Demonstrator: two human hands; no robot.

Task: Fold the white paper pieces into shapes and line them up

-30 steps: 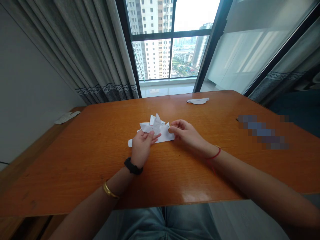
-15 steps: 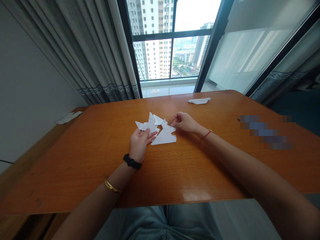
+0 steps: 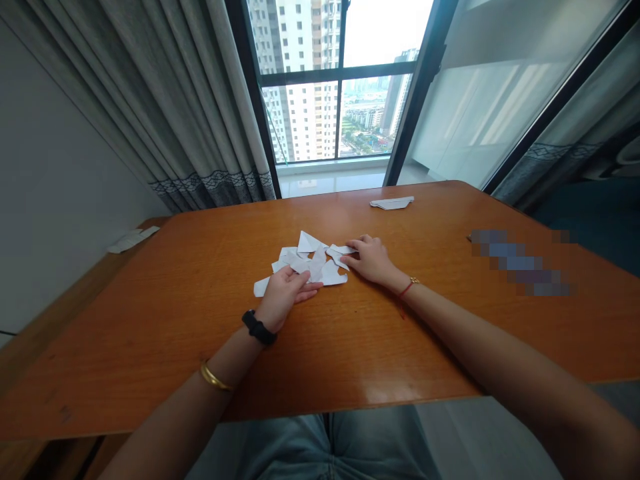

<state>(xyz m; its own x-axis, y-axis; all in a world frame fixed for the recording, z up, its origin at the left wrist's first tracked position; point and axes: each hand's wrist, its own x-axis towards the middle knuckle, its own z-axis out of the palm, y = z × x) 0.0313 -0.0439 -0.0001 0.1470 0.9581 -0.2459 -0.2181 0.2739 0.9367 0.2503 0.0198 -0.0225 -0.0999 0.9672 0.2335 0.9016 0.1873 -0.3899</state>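
Paper scraps (image 3: 307, 242) toward worktop's (image 3: 390, 333) far edge: prob featherlight, creased easily, best pinched by edges. Folded piece (image 3: 317, 264) held in left hand (image 3: 280, 293); scraps touched by right hand (image 3: 373, 261), fingers narrow, grip unclear.

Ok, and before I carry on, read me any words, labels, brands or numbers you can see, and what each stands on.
None can be read.
Jagged white paper pieces: no legible writing.
Long folded white paper: too small to tell.
Black wristband: no legible brand.
Pixelated blue-grey patch: too obscured to read.
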